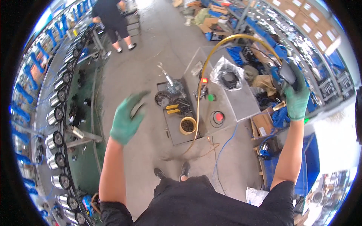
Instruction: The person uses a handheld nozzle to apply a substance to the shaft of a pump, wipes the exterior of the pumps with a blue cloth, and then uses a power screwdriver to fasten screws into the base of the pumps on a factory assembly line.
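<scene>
Workshop floor (151, 128), grey, runs up the middle of the frame; a row of silver cylinders (55, 139) curves down the left side, and 1 co-worker (109, 19) stands at upper left.

Centre: a grey tray (177, 138) carries yellow-handled pliers (173, 109) and a tan cup (183, 130) of small dark pieces. Just right of it I note a red button (219, 116) and, higher, a clear bag (216, 74) around a black coil.

Right hand (296, 98), green-gloved, upper right: fingers closed around a dark tool (287, 72). From my station I read the tool's long axis as slanting from upper left to lower right, lying at the finger end of the glove. A yellow hose (234, 36) meets its upper end, then arcs left and down past the tray. A brass-coloured piece (279, 106) shows left of the wrist (I cannot tell if it joins the tool).

Left hand (126, 118), also gloved: fingers parted from the thumb, nothing held, left of the tray. Key relation: tool within the right grip; left hand well apart, with tray and hose between.
</scene>
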A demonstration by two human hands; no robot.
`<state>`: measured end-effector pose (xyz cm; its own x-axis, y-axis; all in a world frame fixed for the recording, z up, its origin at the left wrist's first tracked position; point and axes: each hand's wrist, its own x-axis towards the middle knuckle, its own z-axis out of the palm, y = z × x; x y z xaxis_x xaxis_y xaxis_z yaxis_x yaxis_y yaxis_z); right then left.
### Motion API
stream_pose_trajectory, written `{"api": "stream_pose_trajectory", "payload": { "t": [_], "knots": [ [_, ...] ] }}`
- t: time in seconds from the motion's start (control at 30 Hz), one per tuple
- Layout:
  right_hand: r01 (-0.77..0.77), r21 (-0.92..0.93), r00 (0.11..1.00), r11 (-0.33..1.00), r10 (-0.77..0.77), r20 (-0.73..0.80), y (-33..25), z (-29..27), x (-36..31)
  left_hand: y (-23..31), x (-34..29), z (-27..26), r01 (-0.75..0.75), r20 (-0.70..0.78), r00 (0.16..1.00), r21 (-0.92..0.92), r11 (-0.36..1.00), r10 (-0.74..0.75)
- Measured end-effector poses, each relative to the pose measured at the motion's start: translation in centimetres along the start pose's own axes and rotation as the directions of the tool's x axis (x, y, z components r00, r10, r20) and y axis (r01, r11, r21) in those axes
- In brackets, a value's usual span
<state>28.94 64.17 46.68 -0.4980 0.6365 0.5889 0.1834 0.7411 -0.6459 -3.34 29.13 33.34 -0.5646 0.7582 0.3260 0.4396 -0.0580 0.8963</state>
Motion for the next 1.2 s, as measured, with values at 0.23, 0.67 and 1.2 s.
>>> {"api": "stream_pose_trajectory", "payload": {
  "t": [0.23,0.67,1.2],
  "knots": [
    [-0.031,-0.054,0.996,0.998,0.035,0.078,-9.6,-7.5,-9.2,18.1,13.7,14.4,-0.768,0.450,0.593,0.068,0.637,0.668],
    [-0.035,-0.099,0.718,0.994,0.094,0.690,3.2,-2.1,-13.9,7.0,4.1,24.8,-0.185,0.771,0.636,0.126,0.975,0.021],
    [-0.281,-0.002,0.421,0.960,0.125,0.898,13.7,1.9,-7.1,4.7,1.4,26.9,-0.296,0.539,0.838,0.314,0.902,0.087]
  ]
}}
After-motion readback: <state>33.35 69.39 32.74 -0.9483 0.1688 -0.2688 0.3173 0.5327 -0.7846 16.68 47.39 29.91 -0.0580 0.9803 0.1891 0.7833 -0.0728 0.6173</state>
